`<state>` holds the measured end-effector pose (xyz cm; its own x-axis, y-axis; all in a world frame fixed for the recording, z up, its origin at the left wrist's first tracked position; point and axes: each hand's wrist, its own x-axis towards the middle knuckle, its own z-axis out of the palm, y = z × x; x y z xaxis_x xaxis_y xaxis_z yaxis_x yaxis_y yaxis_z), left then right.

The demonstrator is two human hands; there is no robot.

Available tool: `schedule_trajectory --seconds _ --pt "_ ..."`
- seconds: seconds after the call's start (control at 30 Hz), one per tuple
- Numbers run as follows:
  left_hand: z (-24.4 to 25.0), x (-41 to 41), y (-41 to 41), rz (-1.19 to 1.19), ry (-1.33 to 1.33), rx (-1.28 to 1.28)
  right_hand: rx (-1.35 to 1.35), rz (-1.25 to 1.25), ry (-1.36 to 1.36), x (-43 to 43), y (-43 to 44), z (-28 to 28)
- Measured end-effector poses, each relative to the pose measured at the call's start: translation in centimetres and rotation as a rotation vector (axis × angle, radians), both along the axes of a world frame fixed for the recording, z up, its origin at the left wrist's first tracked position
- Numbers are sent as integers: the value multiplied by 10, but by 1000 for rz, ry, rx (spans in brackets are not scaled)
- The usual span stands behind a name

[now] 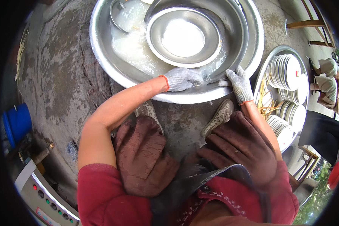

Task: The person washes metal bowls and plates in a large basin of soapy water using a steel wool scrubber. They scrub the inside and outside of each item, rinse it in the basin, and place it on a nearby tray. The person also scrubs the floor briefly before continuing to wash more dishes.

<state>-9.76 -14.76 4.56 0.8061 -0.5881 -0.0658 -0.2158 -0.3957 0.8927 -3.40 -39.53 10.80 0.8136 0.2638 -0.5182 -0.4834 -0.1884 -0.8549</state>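
Before me stands a wide metal basin (101, 56) with cloudy, sudsy water. Inside it a large metal bowl (234, 31) leans, with a smaller metal bowl (155, 46) in it. My left hand (179, 79), in a grey knit glove with an orange cuff, is at the bowl's near side, fingers curled and wet. Whatever may be under those fingers is hidden by glare. My right hand (240, 83), gloved alike, grips the near right rim of the large bowl, just above the basin's rim. A metal ladle or pan-like vessel (113, 17) lies in the water at the far left.
At my right a metal tub (260, 70) holds several stacks of white plates (285, 72) and some straw (264, 97). A blue bucket (19, 121) and a panel with knobs (49, 202) stand left. Wooden stool legs (305, 24) and seated people are at the far right.
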Motion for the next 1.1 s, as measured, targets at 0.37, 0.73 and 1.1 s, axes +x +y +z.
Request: schedule_trajectory --seconds 0.37,0.73,1.1 --pt "-16 18 27 -158 -14 527 -139 -82 -150 28 -9 26" --pt "20 17 -32 -22 -109 -3 -77 -115 10 10 -7 21" --pt "-5 22 10 -10 174 203 20 -162 -97 0 -1 14"
